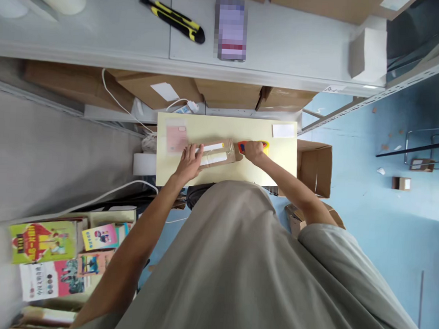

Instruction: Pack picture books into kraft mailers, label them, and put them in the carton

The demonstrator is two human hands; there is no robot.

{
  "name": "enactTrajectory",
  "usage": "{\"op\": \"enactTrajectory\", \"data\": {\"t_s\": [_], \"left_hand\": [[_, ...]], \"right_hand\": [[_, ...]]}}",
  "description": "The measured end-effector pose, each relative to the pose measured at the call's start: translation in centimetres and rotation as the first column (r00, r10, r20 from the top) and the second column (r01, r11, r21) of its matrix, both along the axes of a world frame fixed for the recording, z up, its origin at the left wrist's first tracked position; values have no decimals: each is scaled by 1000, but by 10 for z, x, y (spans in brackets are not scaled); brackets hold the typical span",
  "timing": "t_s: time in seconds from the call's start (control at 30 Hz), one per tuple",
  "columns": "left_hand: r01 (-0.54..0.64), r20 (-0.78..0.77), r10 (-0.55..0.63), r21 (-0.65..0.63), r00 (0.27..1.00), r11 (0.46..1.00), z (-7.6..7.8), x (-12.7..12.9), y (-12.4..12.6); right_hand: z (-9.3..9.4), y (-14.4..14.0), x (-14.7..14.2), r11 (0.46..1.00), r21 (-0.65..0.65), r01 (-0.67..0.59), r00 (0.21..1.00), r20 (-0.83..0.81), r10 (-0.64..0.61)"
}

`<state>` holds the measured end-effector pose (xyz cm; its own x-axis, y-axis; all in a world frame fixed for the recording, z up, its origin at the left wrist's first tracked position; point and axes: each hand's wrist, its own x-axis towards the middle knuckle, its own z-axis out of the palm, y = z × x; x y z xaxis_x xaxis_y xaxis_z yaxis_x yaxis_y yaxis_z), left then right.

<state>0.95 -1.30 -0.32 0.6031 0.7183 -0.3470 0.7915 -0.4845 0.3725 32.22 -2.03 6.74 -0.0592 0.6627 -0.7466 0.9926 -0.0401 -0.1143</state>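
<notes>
A small brown cardboard parcel (220,154) with white labels lies on a pale yellow table (271,165) far below me. My left hand (189,162) presses flat on the parcel's left end, fingers spread. My right hand (252,150) is closed around a red and yellow tape dispenser (264,146) at the parcel's right end, with clear tape stretched over the box top. A pink card (175,137) lies just left of the parcel.
A white slip (283,130) lies at the table's far right corner. A yellow-black utility knife (174,20) and a phone (230,30) rest on the grey shelf above. An open carton (315,167) stands right of the table; stacked books (60,254) at lower left.
</notes>
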Motion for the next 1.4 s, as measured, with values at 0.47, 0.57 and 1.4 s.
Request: {"op": "enactTrajectory", "data": {"t_s": [0.47,0.57,1.4], "left_hand": [[145,337,-290,396,896,907,128,175,42],[108,419,-336,481,843,870,162,218,78],[-722,352,846,-447,401,528,-17,-12,-103]], "right_hand": [[140,3,69,693,666,278,920,23,-391],[163,41,95,504,840,199,938,-15,-346],[-60,-103,16,831,152,535,707,-619,-342]]}}
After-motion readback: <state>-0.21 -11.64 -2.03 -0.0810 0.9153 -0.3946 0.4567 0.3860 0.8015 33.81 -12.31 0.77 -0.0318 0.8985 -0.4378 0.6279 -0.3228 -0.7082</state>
